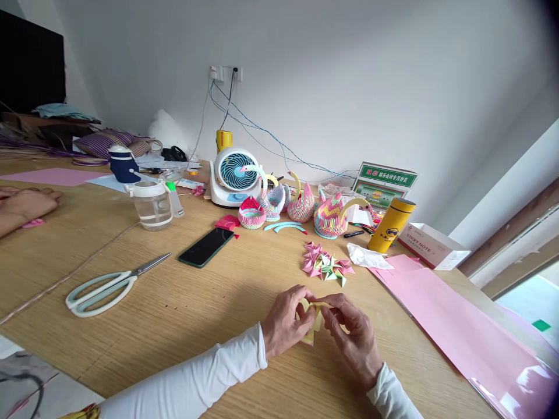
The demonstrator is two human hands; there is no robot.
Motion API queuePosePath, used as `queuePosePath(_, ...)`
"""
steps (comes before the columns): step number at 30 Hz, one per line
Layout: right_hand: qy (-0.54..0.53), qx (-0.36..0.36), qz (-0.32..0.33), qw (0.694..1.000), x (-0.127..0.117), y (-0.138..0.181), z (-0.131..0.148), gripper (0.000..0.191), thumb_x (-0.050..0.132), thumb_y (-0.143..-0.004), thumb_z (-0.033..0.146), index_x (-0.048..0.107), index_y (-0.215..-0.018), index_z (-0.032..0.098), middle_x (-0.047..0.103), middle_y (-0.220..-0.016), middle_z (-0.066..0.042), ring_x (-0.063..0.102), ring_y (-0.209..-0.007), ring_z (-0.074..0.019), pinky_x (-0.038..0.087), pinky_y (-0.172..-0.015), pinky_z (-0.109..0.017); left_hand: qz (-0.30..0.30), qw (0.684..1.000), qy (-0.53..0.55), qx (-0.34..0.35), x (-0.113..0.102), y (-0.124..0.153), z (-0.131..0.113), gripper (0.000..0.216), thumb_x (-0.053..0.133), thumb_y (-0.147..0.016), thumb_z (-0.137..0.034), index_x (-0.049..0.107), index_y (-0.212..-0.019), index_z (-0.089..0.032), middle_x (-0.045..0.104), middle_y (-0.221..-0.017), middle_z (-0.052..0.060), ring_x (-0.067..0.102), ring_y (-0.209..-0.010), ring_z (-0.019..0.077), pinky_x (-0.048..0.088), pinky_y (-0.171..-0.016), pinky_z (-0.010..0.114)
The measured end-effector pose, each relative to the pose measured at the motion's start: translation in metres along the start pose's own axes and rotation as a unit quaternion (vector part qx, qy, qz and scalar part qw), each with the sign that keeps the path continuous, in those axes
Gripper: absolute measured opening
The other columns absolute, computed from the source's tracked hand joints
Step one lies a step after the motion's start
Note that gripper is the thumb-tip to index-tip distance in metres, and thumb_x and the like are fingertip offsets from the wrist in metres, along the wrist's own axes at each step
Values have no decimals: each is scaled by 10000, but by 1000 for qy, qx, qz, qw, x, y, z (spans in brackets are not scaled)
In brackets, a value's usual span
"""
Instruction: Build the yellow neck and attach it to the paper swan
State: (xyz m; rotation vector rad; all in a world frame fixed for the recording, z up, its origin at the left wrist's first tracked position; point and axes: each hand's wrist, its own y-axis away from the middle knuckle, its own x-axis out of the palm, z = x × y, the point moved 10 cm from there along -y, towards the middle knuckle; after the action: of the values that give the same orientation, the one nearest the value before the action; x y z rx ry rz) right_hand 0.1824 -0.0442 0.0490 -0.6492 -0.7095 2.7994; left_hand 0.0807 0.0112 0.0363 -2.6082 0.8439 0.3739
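Both of my hands meet over the wooden table (187, 314) near its front edge. My left hand (286, 320) and my right hand (353, 334) pinch a small folded piece of yellow paper (315, 323) between their fingertips. The paper is partly hidden by my fingers. Just beyond my hands lies a little heap of folded pink, green and yellow paper pieces (325, 265).
Scissors (107, 285) lie at the left, a dark phone (206, 247) in the middle. Paper swans (301, 206), a small fan (233, 174), a yellow flask (391, 225), a clear jug (152, 203) and pink sheets (458, 331) stand around. Another person's hand (26, 203) rests far left.
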Motion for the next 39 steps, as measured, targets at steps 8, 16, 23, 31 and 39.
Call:
queuePosePath(8,17,-48,-71,996,-13,4,8,159,547,-921,144,630,-1012,244,626,-940,-26,636,-655,-118,527,-581,-233,-103,993,29,-43,-23,-5,14,234,622,-815,-353,485,-895,-181,548,-880,-12,423,-497,33,363,-474,172)
queuePosePath(16,92,-124,-58,986,-10,6,30,256,506,-884,53,642,-1007,231,674,-1041,-69,661,-955,-183,544,-733,-258,9,972,200,-123,-2,-9,30,439,434,-872,-555,536,-731,-152,478,-508,-48,315,-340,33,198,-372,182)
queuePosePath(23,120,-135,-50,982,-9,5,31,268,497,-875,43,657,-988,225,638,-1096,-86,651,-975,-182,549,-753,-259,51,931,342,-121,9,-5,18,322,505,-806,-485,496,-751,-168,483,-491,-51,488,-399,84,238,-374,182)
queuePosePath(31,114,-119,-23,986,-4,5,23,249,512,-886,74,658,-1026,220,604,-1150,-106,623,-1012,-200,573,-702,-267,19,965,231,-122,1,-7,12,477,604,-769,-602,528,-662,-143,506,-422,-43,440,-348,59,306,-370,176)
queuePosePath(39,84,-76,-39,993,-9,2,14,137,564,-934,195,696,-954,221,634,-1066,-92,662,-906,-186,563,-645,-258,36,963,245,-105,6,-8,14,523,567,-790,-647,522,-660,-143,553,-431,-20,493,-346,76,345,-365,172)
